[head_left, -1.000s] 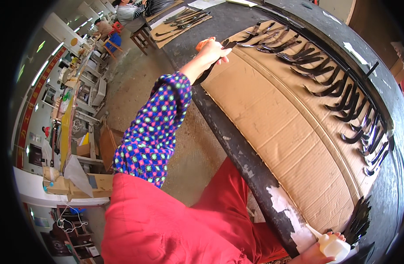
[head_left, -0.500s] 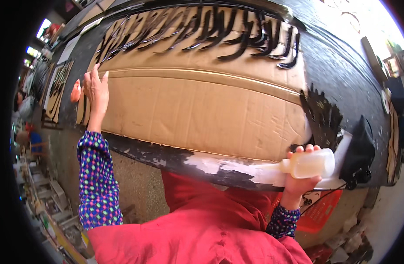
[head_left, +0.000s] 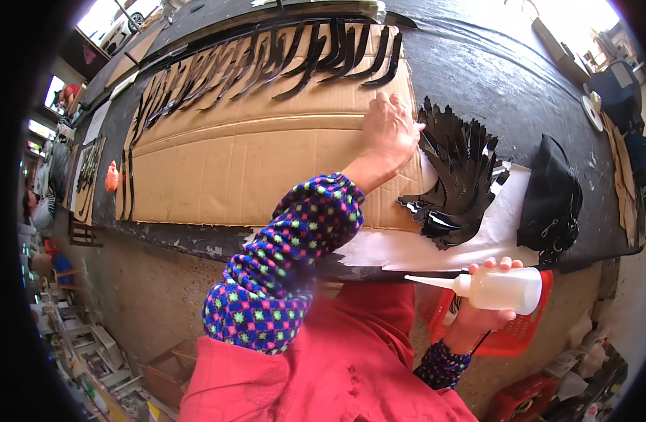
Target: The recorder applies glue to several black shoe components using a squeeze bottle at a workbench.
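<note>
My left hand point(head_left: 391, 135) is over the right end of a large cardboard sheet point(head_left: 252, 176), beside a pile of dark glossy strips point(head_left: 460, 176). Its fingers are bent with the thumb apart toward the pile, and no object shows in it; the fingertips are partly hidden. In my right hand point(head_left: 488, 318), at the table's front edge, is a translucent squeeze bottle point(head_left: 509, 290) of pale liquid, its long thin nozzle pointing left. Curved black strips point(head_left: 312, 70) lie side by side along the cardboard's far edge, and a few narrower ones point(head_left: 128, 184) lie at its left end.
The dark table point(head_left: 470, 63) carries a white sheet point(head_left: 506, 228) under the pile and a black bag point(head_left: 551, 197) to its right. An orange-red object point(head_left: 112, 177) sits left of the cardboard. Below the table edge stands a red plastic basket point(head_left: 523, 334).
My left hand has moved from the cardboard's left end across to its right end, by the pile. My right hand still holds the bottle, now a little lower. The view has shifted.
</note>
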`<state>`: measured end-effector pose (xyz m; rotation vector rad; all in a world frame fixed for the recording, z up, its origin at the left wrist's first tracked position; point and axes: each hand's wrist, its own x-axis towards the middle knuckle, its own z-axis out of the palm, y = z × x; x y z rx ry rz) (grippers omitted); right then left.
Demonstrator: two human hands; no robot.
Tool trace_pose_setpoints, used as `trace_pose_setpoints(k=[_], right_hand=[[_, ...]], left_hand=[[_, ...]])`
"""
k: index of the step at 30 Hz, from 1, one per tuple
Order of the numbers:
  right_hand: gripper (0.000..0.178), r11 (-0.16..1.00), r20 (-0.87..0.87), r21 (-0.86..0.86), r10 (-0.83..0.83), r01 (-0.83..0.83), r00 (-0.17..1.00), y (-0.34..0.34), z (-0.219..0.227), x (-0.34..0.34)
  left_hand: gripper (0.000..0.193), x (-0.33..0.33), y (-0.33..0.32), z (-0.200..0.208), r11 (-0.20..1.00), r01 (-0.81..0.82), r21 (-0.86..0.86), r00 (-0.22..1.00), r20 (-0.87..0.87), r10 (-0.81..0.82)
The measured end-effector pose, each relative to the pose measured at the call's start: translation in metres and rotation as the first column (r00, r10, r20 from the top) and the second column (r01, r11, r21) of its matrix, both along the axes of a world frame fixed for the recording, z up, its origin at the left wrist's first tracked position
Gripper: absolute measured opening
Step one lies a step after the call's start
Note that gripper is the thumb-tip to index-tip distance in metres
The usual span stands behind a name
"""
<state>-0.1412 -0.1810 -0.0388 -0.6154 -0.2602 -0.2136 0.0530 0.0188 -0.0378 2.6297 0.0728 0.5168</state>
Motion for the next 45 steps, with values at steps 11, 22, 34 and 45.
trace_pose_setpoints(k=[11, 22, 34, 45], right_hand=[[0.071, 0.993, -0.005, 0.095, -0.071, 0.071, 0.997, -0.017, -0.005, 0.004], [0.075, 0.987, 0.037, 0.132, 0.09, -0.094, 0.995, 0.016, 0.005, 0.006], [0.082, 0.936, -0.143, -0.323, -0.19, 0.136, 0.971, 0.088, 0.029, 0.007], [0.082, 0.918, -0.14, -0.39, -0.136, 0.072, 0.981, 0.099, 0.028, -0.002]], left_hand=[[0.022, -0.02, -0.003, 0.014, 0.016, 0.035, -0.999, 0.945, 0.028, -0.325], [0.025, -0.115, 0.112, 0.076, 0.407, 0.024, -0.913, 0.841, -0.202, -0.503], [0.025, -0.201, 0.138, 0.056, 0.271, -0.329, -0.905, 0.519, -0.413, -0.748], [0.024, -0.211, 0.146, 0.056, 0.254, -0.366, -0.895, 0.427, -0.404, -0.809]])
